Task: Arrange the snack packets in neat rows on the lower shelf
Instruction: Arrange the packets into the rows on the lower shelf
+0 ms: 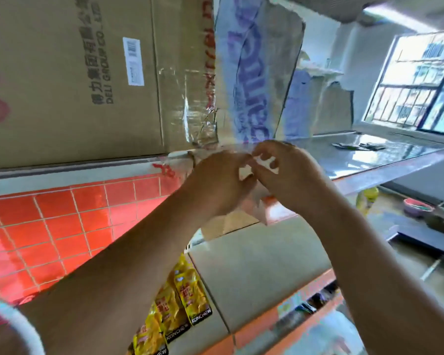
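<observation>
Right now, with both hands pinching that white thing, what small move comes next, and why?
Probably release the white piece and lower the right hand toward the yellow packets: both it and the left hand are busy up high, while the packets lie overlapped and askew.

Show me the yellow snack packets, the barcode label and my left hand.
yellow snack packets (192, 295): head view, front of rightmost packet.
barcode label (133, 61): head view, its middle.
left hand (217, 183): head view, back of hand.

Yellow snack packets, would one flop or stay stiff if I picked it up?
Probably floppy: the yellow snack packets are thin pouches lying flat and overlapping on the shelf. Likely light, as they look slim. Their shiny film may feel slippery.
</observation>
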### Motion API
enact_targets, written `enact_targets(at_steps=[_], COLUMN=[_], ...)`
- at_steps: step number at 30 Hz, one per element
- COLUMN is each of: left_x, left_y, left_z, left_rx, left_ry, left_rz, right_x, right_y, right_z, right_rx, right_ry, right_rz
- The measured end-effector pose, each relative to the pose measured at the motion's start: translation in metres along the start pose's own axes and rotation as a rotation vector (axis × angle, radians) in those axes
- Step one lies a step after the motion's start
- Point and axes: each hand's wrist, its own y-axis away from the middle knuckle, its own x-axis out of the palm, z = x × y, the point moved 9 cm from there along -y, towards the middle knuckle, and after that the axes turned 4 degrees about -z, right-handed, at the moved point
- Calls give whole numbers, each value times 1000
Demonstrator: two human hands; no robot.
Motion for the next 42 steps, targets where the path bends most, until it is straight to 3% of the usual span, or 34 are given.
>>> enact_targets(at_steps=[3, 11, 20, 27, 33, 42], left_x=[40, 88, 106, 121, 157, 215], left_y=[-27, -84, -102, -124, -168, -226], left_z=[-5, -38, -46, -56, -100, -128], left_rx=[-115, -203, -369, -393, -299, -183], left_ry=[-159, -469, -567, -616, -799, -740], left_rz=[327, 553, 660, 808, 896, 919], right_x=[-6, -51, -80, -91, -83, -80], right_y=[-7, -26, -53, -69, -67, -78], right_z=[-72, -187, -265, -303, -298, -299], right_rx=[131, 139, 109, 155, 135, 50], right_ry=[58, 138, 207, 223, 213, 249], right_rz=[163, 195, 221, 196, 285, 388])
